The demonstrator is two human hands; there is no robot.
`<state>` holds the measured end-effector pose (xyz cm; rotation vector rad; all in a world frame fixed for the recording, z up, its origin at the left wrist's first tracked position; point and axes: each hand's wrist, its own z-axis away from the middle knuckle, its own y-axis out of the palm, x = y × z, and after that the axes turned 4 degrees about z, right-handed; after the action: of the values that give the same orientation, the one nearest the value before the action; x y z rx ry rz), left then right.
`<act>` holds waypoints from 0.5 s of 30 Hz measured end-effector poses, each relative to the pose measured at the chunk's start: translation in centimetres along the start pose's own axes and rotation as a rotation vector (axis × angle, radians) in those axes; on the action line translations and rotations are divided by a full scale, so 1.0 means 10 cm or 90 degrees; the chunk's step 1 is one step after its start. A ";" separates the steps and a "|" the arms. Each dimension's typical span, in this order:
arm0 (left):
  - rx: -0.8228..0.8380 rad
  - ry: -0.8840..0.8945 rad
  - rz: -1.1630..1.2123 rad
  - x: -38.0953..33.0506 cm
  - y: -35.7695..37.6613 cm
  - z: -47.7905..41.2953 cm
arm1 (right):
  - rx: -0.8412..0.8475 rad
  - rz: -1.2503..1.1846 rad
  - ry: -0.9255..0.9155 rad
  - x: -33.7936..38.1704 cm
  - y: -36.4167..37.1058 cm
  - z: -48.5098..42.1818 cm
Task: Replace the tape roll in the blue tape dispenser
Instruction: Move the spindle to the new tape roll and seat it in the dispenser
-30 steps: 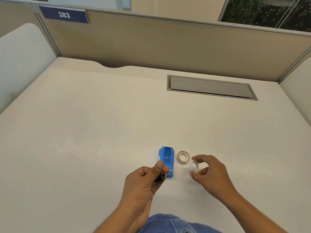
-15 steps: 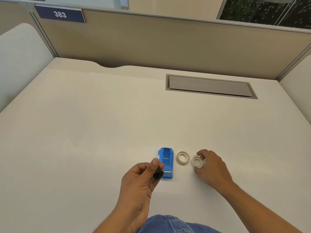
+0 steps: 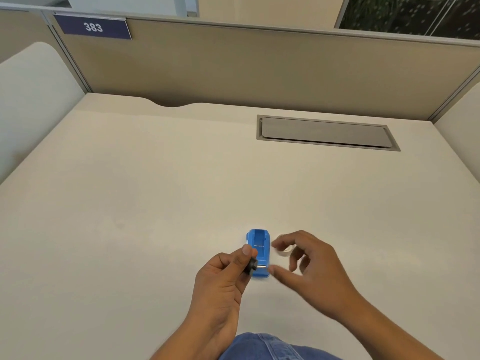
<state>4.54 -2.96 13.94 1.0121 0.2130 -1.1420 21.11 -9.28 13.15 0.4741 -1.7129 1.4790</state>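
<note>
The blue tape dispenser lies flat on the desk, its open cradle facing up and, as far as can be seen, holding no roll, which suggests the old roll is already out. Touching the dispenser's near-left edge in this view, the left hand pinches a small black spindle between thumb and forefinger, probably kept lifted so a roll can be threaded onto it. Just right of the dispenser, the right hand hovers with fingers spread and curled, clamped on nothing; beneath its fingertips a pale tape roll rests on the desk, partly hidden and blurred, so contact cannot be judged. This roll sits just beside the dispenser, presumably for a short reach; whether a 2nd ring lies under the palm cannot be told. Well beyond the dispenser, a grey cable hatch is set into the desk, and a partition sign reads 383.
</note>
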 end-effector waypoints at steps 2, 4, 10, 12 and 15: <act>0.007 -0.002 0.018 0.00 0.01 0.00 | 0.028 -0.016 -0.058 0.20 0.03 0.07; 0.021 -0.005 0.033 -0.01 0.01 0.01 | 0.024 -0.027 -0.085 0.31 0.06 0.09; 0.053 0.003 -0.021 -0.05 0.03 0.05 | -0.026 -0.026 -0.101 0.41 0.09 0.04; 0.075 0.004 -0.041 -0.06 0.01 0.06 | -0.034 -0.026 -0.100 0.42 0.09 0.03; 0.131 0.000 -0.068 -0.13 -0.03 0.07 | -0.041 -0.039 -0.105 0.43 0.07 0.02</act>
<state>3.44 -2.68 14.95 1.1932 0.1531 -1.2807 17.93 -8.31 15.96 0.6238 -1.8514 1.3691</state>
